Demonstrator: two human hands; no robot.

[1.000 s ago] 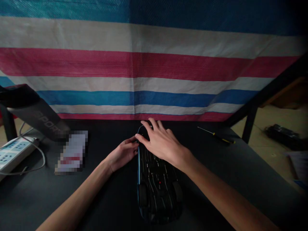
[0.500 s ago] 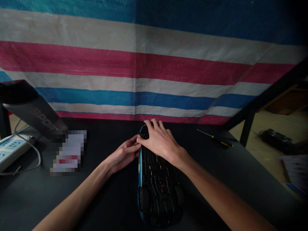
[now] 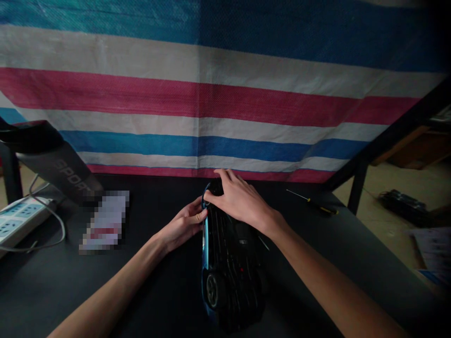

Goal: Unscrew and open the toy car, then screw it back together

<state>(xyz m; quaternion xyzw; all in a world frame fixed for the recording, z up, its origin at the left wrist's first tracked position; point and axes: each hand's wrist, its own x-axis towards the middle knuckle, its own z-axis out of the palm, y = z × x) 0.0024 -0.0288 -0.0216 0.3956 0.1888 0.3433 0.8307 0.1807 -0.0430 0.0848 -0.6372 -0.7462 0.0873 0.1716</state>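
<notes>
A blue toy car point(image 3: 234, 277) rests upside down on the dark table, its black underside facing up and tilted a little to the right. My left hand point(image 3: 183, 223) grips the car's left side near the far end, thumb along the edge. Over the far end lies my right hand point(image 3: 243, 199), closed on the car, its thumb by the far left wheel and its fingers reaching over the far right part. The hand hides most of that end. A thin metal rod point(image 3: 263, 242) shows on the table just right of the car.
A screwdriver point(image 3: 313, 204) with a black and yellow handle lies to the right. On the left are a grey bottle point(image 3: 66, 173), a power strip point(image 3: 21, 218) with a cable, and a blurred flat item point(image 3: 107, 220). A striped sheet point(image 3: 197, 103) hangs behind the table point(image 3: 151, 300).
The car has rolled slightly, showing more of its blue left side and near left wheel. My right hand has shifted a bit with it. The camera view has moved slightly.
</notes>
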